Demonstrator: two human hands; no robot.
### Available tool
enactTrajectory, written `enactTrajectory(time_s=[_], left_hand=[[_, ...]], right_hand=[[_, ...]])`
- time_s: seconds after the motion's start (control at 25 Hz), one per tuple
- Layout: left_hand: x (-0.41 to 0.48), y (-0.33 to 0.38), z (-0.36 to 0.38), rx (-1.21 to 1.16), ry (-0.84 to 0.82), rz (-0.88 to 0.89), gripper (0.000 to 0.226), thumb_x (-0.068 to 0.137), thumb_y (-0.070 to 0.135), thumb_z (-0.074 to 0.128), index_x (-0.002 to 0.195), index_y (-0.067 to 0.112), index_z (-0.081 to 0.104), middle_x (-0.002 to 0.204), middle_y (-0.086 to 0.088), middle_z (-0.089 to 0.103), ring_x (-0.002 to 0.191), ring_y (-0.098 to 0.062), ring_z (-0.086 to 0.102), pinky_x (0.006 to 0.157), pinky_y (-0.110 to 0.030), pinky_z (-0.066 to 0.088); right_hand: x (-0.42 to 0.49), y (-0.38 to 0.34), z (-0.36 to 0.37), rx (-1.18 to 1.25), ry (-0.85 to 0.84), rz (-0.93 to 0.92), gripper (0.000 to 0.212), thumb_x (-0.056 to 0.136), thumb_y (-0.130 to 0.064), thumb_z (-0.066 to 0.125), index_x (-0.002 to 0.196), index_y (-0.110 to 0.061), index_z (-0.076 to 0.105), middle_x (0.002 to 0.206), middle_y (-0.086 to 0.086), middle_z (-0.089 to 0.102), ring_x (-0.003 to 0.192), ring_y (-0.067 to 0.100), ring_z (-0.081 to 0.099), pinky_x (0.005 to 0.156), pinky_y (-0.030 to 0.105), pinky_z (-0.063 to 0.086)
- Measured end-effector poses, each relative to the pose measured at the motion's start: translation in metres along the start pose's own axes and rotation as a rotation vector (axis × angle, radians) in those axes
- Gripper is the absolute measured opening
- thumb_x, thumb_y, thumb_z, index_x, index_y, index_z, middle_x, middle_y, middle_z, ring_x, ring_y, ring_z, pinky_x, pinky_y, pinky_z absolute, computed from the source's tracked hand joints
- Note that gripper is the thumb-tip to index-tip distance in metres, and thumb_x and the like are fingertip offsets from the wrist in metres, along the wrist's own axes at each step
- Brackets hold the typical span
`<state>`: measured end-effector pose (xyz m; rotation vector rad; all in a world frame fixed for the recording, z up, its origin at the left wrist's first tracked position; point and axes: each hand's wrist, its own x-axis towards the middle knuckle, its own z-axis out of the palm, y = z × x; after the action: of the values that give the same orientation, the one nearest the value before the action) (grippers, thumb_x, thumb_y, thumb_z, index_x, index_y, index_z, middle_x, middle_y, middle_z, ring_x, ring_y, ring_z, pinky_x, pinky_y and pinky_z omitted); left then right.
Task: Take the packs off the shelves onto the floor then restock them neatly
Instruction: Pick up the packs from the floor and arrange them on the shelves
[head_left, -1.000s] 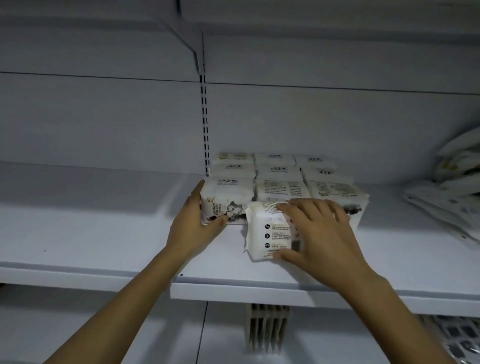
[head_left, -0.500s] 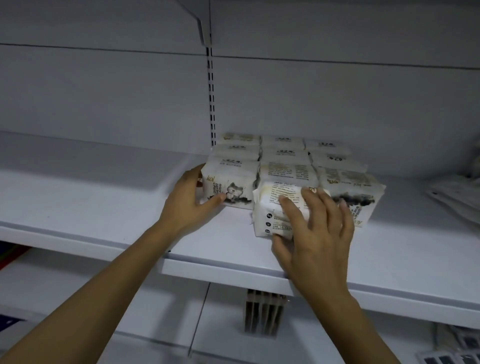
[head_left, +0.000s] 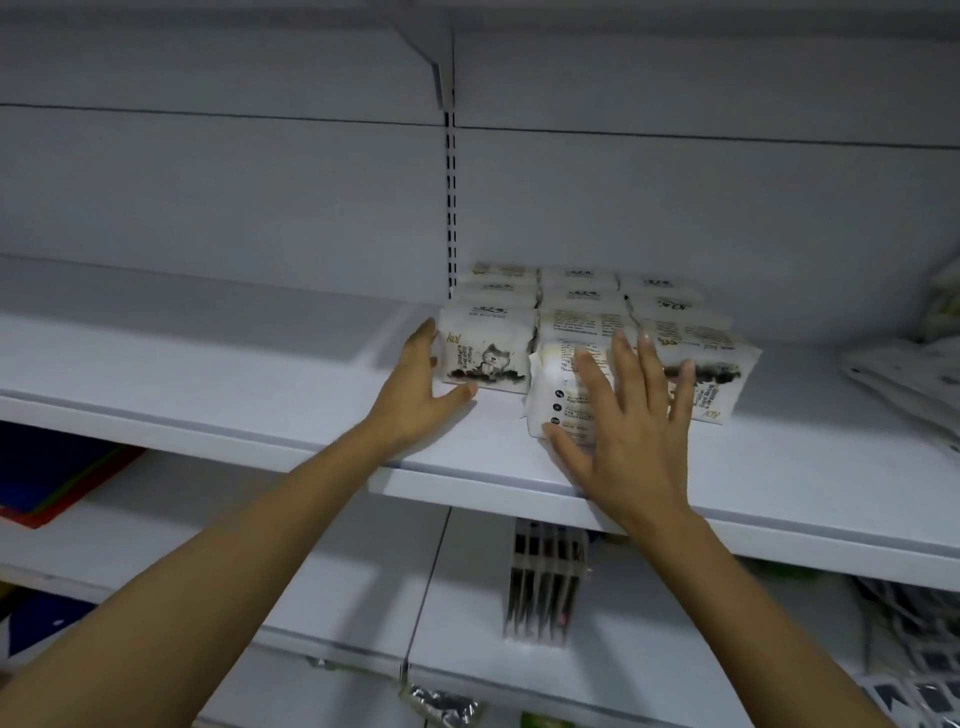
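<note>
Several white tissue packs (head_left: 582, 299) sit in rows on the white shelf (head_left: 208, 384), against the back panel. My left hand (head_left: 421, 395) rests flat against the left side of the front-left pack (head_left: 488, 351), thumb under its lower front edge. One more pack (head_left: 558, 395) stands slightly askew in front of the middle row. My right hand (head_left: 623, 421) lies over its front face with the fingers spread and straight, thumb at its lower left corner.
Loose flat packs (head_left: 904, 379) lie on the same shelf at the far right. A lower shelf holds a grey ribbed pack (head_left: 543, 587) and a red and blue item (head_left: 52, 478) at the left. The shelf's left half is bare.
My right hand has straightened and spread its fingers over the front pack, pushing it closer to the rows. The left hand stays at the front-left pack. The view has tilted down slightly.
</note>
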<state>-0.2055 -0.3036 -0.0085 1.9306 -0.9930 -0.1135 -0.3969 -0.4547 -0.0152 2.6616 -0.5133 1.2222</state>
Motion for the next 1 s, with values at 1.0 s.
enactTrajectory(time_s=[1.0], left_hand=[[-0.531,-0.240,-0.403,0.765,0.425,-0.642,0.086,0.084,0.069,0.022,0.153,0.022,0.003,0.158,0.011,-0.007,0.143,-0.004,-0.006,0.116,-0.032,0.008]], right_hand=[[-0.114,-0.654,0.044,0.695,-0.466,-0.649,0.056,0.084,-0.050,0.041,0.128,-0.018,0.053,0.132,0.008,0.056,0.127,0.026,0.048,0.111,0.046,0.019]])
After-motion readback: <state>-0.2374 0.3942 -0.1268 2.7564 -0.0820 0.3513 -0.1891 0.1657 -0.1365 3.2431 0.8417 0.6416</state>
